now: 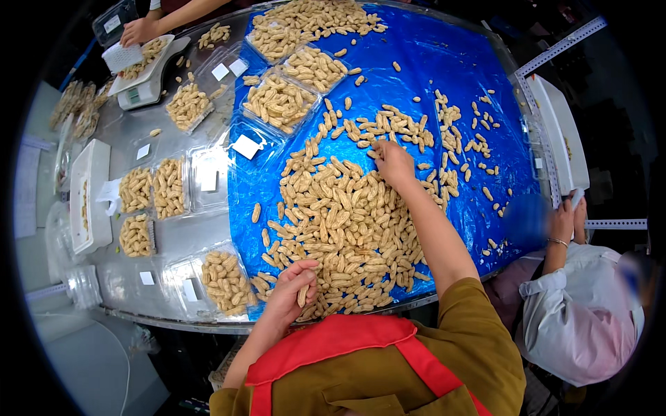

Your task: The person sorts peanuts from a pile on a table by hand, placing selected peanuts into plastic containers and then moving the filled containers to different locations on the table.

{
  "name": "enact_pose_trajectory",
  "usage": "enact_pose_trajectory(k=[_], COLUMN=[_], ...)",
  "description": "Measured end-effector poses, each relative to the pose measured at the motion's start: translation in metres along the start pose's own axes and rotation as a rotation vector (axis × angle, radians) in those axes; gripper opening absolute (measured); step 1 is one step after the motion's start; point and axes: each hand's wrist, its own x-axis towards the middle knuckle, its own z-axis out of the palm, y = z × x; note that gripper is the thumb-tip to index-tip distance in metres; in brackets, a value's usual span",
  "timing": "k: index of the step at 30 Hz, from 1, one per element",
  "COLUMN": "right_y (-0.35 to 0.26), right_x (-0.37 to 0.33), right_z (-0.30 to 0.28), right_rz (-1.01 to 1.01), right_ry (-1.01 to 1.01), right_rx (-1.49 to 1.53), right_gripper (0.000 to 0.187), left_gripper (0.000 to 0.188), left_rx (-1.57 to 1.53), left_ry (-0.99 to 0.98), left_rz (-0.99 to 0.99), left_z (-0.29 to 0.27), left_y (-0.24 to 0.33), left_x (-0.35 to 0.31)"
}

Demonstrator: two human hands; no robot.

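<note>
A big heap of peanuts in the shell (340, 222) lies on a blue plastic sheet (444, 62) over a metal table. My left hand (293, 290) is near the table's front edge, fingers curled around a single peanut (302, 296). My right hand (393, 163) reaches far out, palm down on the peanuts at the heap's far side, fingers bent among them. Whether it grips any is hidden. Just left of my left hand stands a clear plastic tray of peanuts (223, 281).
Several clear trays, some filled (279, 102), some empty with white labels (208, 177), cover the metal table's left half. Another person's hand (139, 31) works at a scale (149, 73) far left. A seated person in white (576, 305) is at right beside a white bin (558, 132).
</note>
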Motion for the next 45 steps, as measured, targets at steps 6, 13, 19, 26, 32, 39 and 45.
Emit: enact_pose_trajectory(k=[6,13,19,26,32,39,45], right_y=[0.012,0.014,0.029,0.013,-0.055,0.029,0.040], right_x=[0.002,-0.013,-0.024,-0.063,-0.099,-0.037,0.000], right_z=[-0.016,-0.037,-0.040,-0.058,-0.069,-0.046,-0.033], right_rz=[0.234,0.323,0.337,0.230,-0.086,0.266,0.223], right_ry=[-0.150,-0.203,-0.105,-0.090,-0.671,0.026,-0.036], right_rx=[0.598,0.980,1.020,0.889,1.015,0.329,0.074], right_gripper=[0.040,0.044,0.043,0.045,0.039,0.019,0.020], left_gripper=[0.023,0.022,0.020,0.023,0.037,0.025,0.025], left_rx=[-0.112,-0.126,-0.021,-0.042,-0.088,-0.070,-0.010], left_ry=[0.072,0.074,0.084,-0.045,0.069,-0.101,-0.033], left_rz=[-0.065,-0.078,-0.087,-0.055,-0.113,-0.075,-0.066], left_z=[0.007,0.009,0.010,0.000,0.033,0.003,0.004], left_y=[-0.002,0.000,0.001,-0.003,0.014,0.003,0.005], left_x=[0.011,0.018,0.022,0.029,0.044,0.040,0.036])
